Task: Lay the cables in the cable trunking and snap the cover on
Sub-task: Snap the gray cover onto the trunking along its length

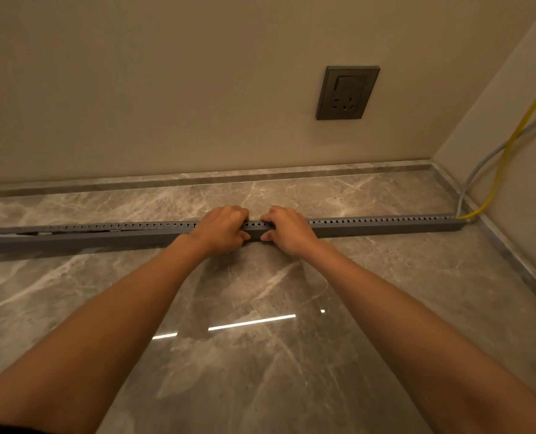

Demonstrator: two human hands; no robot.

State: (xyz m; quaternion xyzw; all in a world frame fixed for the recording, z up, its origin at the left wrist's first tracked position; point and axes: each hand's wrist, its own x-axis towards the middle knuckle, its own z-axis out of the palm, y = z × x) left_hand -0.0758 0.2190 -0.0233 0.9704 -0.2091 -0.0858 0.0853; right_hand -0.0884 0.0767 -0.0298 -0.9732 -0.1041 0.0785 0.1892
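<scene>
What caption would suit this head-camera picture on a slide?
Both hands, left hand and right hand, grip the grey cable trunking on the marble floor.

The floor (260,355) was polished grey-brown marble tile with pale veining, and it mirrored a bright strip of ceiling light (251,322). A matching stone skirting (197,180) ran along the foot of the plain beige back wall (166,83). On that wall sat a dark grey switched socket (348,93). A second beige wall (511,158) met it in the corner.
</scene>
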